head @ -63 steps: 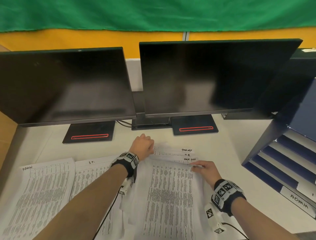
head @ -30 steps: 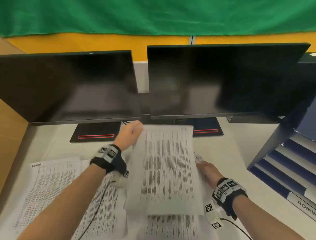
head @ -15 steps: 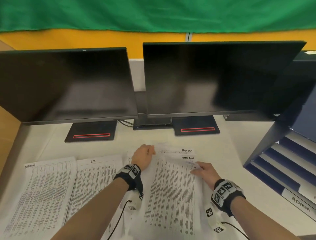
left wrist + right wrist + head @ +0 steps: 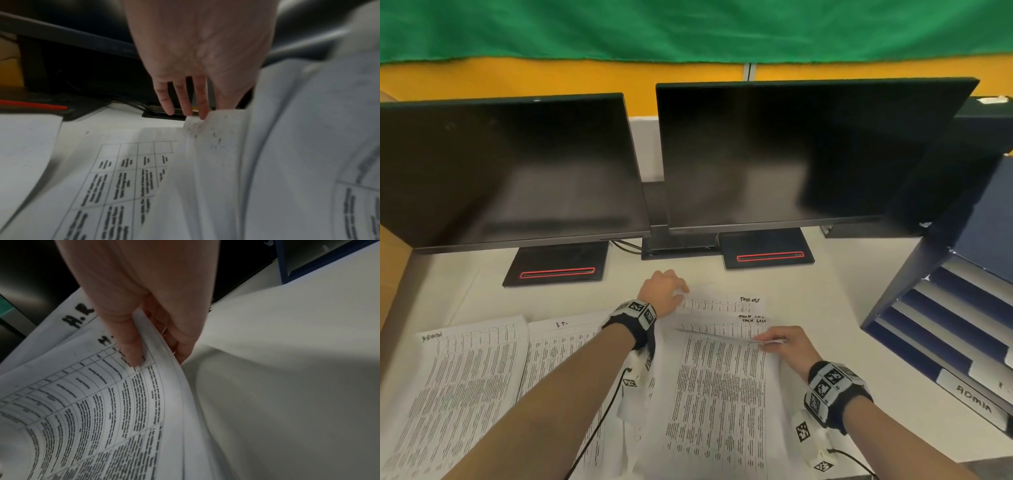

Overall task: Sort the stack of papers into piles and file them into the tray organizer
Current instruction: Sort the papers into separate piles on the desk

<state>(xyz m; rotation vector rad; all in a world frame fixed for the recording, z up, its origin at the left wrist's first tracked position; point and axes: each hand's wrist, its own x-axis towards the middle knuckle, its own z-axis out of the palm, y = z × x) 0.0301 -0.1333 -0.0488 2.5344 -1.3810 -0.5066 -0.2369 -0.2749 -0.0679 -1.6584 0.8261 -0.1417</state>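
The unsorted paper stack (image 4: 722, 383) lies fanned at the middle of the white desk (image 4: 835, 294). My left hand (image 4: 666, 291) is at its far left corner. In the left wrist view the fingertips (image 4: 202, 113) meet a raised sheet corner (image 4: 207, 123), and the thumb is hidden behind the sheet. My right hand (image 4: 782, 342) pinches the right corner of a few top sheets (image 4: 156, 344) between thumb and fingers, lifting them off a page marked H.R (image 4: 79, 318). The blue tray organizer (image 4: 941, 318) stands at the right.
Two sorted piles lie on the left, one marked ADMIN (image 4: 462, 394) and one marked I.T. (image 4: 558, 346). Two dark monitors (image 4: 510, 171) (image 4: 791, 150) on black bases stand close behind the papers. An organizer slot carries an ADMIN label (image 4: 972, 399).
One second ago my left hand held a sheet up toward the monitors. That sheet now lies back on the stack, and the left hand is low at the far left corner. The right hand keeps its pinch.
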